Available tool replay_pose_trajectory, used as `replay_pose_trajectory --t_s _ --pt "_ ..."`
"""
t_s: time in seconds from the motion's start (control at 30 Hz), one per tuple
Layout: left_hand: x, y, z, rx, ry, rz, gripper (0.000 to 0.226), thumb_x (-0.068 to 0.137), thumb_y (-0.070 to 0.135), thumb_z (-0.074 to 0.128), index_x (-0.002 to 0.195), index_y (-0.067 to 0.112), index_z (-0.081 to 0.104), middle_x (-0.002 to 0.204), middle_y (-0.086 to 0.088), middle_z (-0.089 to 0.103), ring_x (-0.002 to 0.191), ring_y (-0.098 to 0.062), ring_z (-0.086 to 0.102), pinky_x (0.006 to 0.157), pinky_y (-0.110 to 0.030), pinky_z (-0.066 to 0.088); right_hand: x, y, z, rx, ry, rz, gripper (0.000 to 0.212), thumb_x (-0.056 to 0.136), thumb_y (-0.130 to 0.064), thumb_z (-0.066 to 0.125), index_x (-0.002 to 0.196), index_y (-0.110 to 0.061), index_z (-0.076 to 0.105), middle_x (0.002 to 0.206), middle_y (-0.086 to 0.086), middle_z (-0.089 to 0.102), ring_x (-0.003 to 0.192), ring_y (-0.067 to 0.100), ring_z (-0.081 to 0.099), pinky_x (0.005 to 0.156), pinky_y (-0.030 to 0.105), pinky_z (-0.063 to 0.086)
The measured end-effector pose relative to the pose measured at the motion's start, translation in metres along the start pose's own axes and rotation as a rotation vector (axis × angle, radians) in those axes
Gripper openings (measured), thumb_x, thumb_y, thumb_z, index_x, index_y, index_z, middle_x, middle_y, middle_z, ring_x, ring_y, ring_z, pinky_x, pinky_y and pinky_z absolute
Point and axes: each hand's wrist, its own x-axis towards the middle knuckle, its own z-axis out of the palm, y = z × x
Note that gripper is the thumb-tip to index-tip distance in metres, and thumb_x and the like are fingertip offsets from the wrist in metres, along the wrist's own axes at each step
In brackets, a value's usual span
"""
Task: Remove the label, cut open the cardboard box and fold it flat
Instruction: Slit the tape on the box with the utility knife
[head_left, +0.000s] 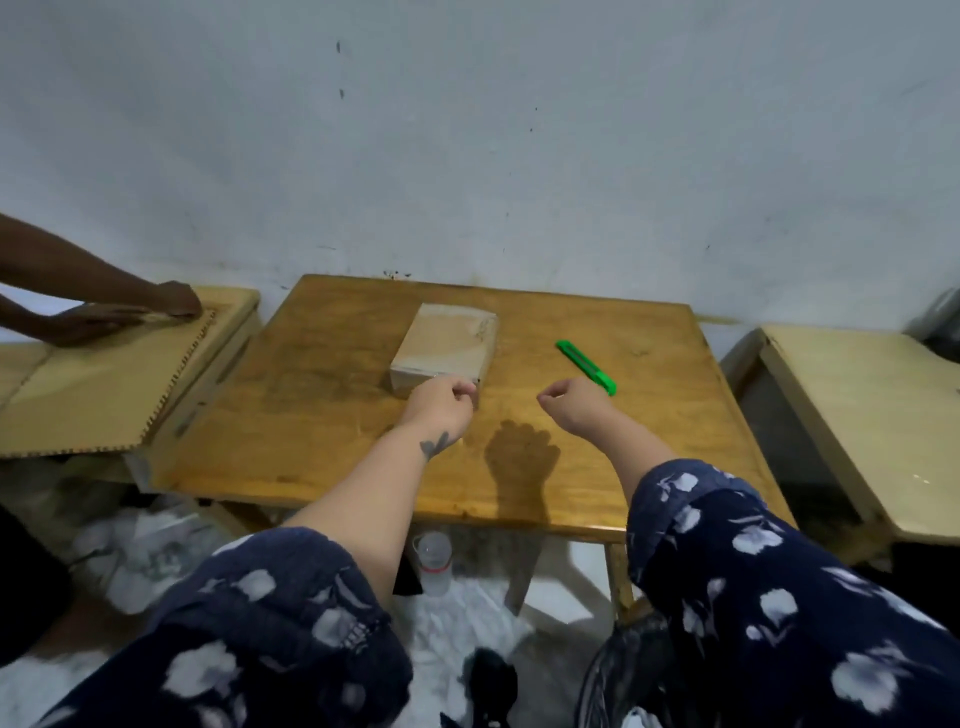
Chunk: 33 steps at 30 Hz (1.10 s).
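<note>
My worktop (623, 441) is a small wooden one, varnished amber with dark worn stains, its far edge pushed close to a pale wall (467, 130) that is scuffed and speckled with marks. The cardboard box (444, 343) sits closed and flat on the far middle of the worktop, slightly left of centre. My left hand (441, 402) is at the box's near right corner, fingers curled in and touching the cardboard there; whether that grip has pinched a label or only the edge I cannot tell, since the knuckles hide it. My right hand (569, 402) hangs above the wood in a loose fist, its grip clenched on nothing I can see, and it throws a dark shadow (519, 467) on the surface between my forearms. Just beyond that fist lies the green cutter (586, 366), slanted, well apart from the box.

To the left, another worktop (228, 306) stands just beside mine, carrying a flattened cardboard sheet (104, 384) with a notched edge that overhangs toward me; another person's hands (130, 312) press on it. To the right, a paler worktop (872, 415) stands near, with a gap between. Under my worktop I see a clear plastic bottle (434, 564) upright on the floor and crumpled plastic wrap (145, 551) heaped at the left.

The near half of the worktop is bare wood, and the right side beyond the cutter is open to its edge.
</note>
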Motion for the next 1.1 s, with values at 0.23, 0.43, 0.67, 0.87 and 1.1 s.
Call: replay_pose_trajectory --t_s 0.23,0.43,0.67,0.87,1.1 --pt "0.086 -0.014 0.009 0.341 0.153 0.090 0.036 0.095 0.040 0.045 0.130 0.035 0.049 0.142 0.005 0.043 0.133 -0.020 0.036 0.109 -0.042 0.025 0.099 0.038 -0.022 0.002 0.135 0.106 0.031 0.094 -0.021 0.049 0.122 -0.021 0.061 0.120 0.012 0.063 0.101 0.029 0.061 0.076 0.034 0.049" --pt "0.146 -0.031 0.019 0.476 0.183 -0.027 0.068 0.091 0.065 0.031 0.148 0.030 0.026 0.160 0.000 0.012 0.147 -0.021 0.002 0.116 -0.055 0.006 0.169 0.071 -0.008 -0.087 0.187 0.208 0.045 0.089 -0.023 0.053 0.133 -0.026 0.047 0.127 0.011 0.051 0.113 0.033 0.052 0.092 0.048 0.049" --pt "0.173 -0.034 0.036 0.546 0.209 -0.079 0.072 0.088 0.070 0.015 0.151 0.034 0.012 0.161 0.008 0.000 0.147 -0.015 -0.002 0.116 -0.052 0.010 0.203 0.046 0.005 -0.097 0.210 0.116 0.042 0.092 -0.016 0.050 0.134 -0.013 0.047 0.128 0.012 0.047 0.113 0.030 0.050 0.095 0.040 0.045" --pt "0.177 -0.036 0.041 0.530 0.269 -0.074 0.070 0.087 0.070 0.017 0.149 0.036 0.017 0.160 0.009 0.007 0.147 -0.015 0.004 0.114 -0.050 0.017 0.228 -0.030 -0.001 0.401 0.080 0.016 0.052 0.094 -0.014 0.053 0.143 -0.022 0.036 0.108 0.010 0.064 0.066 0.015 0.063 0.051 0.025 0.050" --pt "0.193 -0.034 0.041 0.500 0.264 -0.050 0.068 0.088 0.066 0.020 0.148 0.034 0.019 0.160 0.006 0.010 0.147 -0.018 0.006 0.114 -0.054 0.017 0.229 -0.064 -0.033 0.932 -0.510 -0.003 0.082 0.086 0.021 0.043 0.150 -0.021 0.014 0.112 0.010 0.052 0.094 0.022 0.056 0.091 0.041 0.048"
